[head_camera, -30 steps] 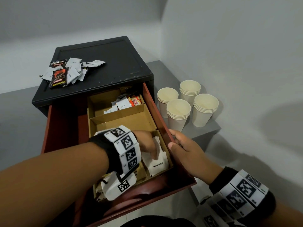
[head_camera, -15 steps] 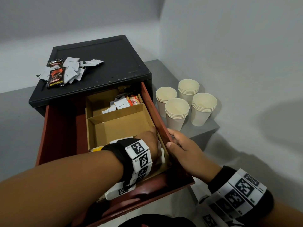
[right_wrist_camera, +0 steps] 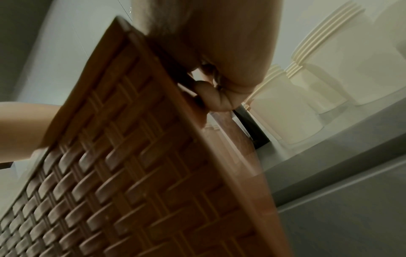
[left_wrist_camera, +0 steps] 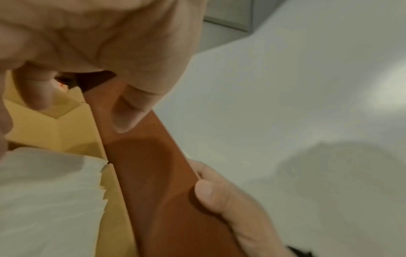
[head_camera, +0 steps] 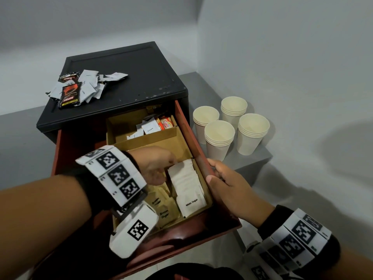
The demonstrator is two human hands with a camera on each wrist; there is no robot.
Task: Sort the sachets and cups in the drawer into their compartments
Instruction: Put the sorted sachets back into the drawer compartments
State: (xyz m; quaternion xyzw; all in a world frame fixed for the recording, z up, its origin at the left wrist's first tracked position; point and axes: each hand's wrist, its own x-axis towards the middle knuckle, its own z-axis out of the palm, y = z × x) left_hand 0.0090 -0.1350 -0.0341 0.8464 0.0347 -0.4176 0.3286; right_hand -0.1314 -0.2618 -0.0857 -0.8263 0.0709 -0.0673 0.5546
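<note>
Left hand, fingers curled downward, grasp indeterminate, above white sugar sachets in the drawer; right hand grips the drawer's right wall.

Middle compartment: bare floor just beyond my left grip.
Near compartment: white sugar sachets crowd under my left grip.
Drawer wall: stands between my grips.
Cup stacks: block the desk beyond my right grip.
</note>
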